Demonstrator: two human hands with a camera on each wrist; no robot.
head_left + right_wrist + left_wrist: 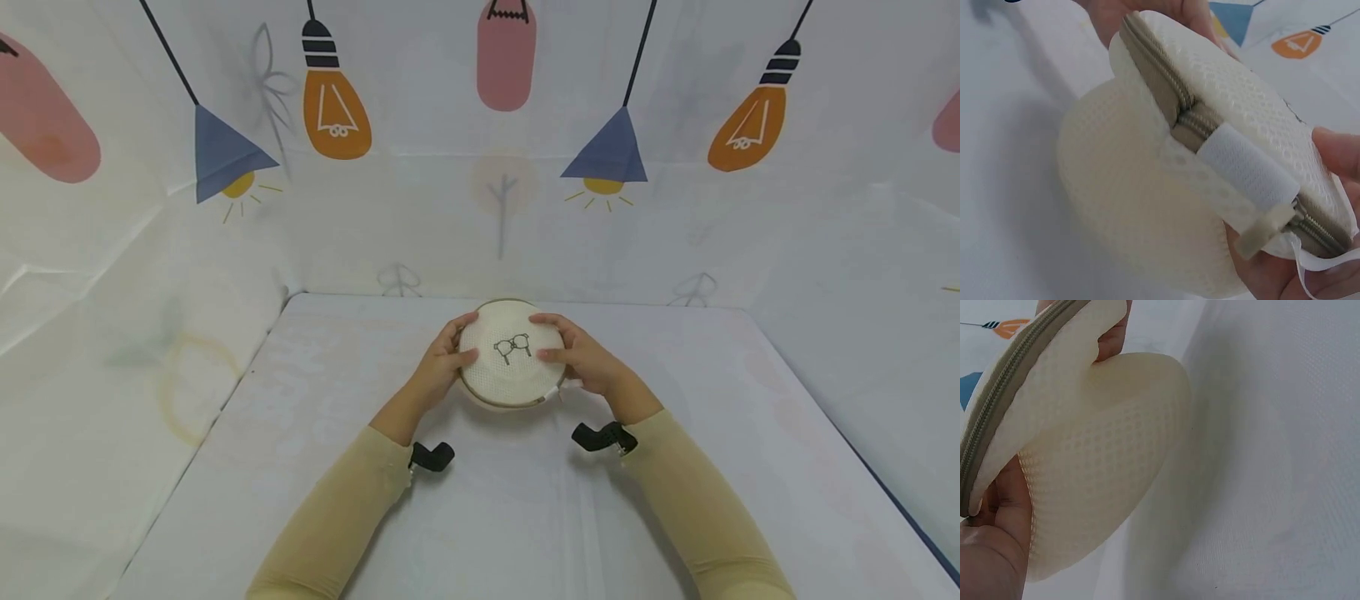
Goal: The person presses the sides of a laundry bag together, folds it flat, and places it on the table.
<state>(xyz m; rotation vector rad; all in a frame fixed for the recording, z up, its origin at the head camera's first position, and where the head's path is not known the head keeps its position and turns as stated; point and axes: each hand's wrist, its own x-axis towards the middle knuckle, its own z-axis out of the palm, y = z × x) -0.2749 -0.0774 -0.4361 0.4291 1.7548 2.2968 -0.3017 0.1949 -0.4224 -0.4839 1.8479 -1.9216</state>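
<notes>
A round cream mesh laundry bag with a glasses drawing on its top is held up over the far part of the table. My left hand grips its left edge, thumb on the top face. On the opposite side, my right hand grips the edge with thumb and fingers. A beige zipper runs round the rim; below it the soft mesh underside bulges down. The right wrist view shows a white elastic band across the zipper, a beige zipper pull and a white ribbon loop.
Under the hands lies a white-covered table. A white cloth backdrop printed with lamps and bulbs rises behind its far edge. Dark wrist mounts stick out from both sleeves.
</notes>
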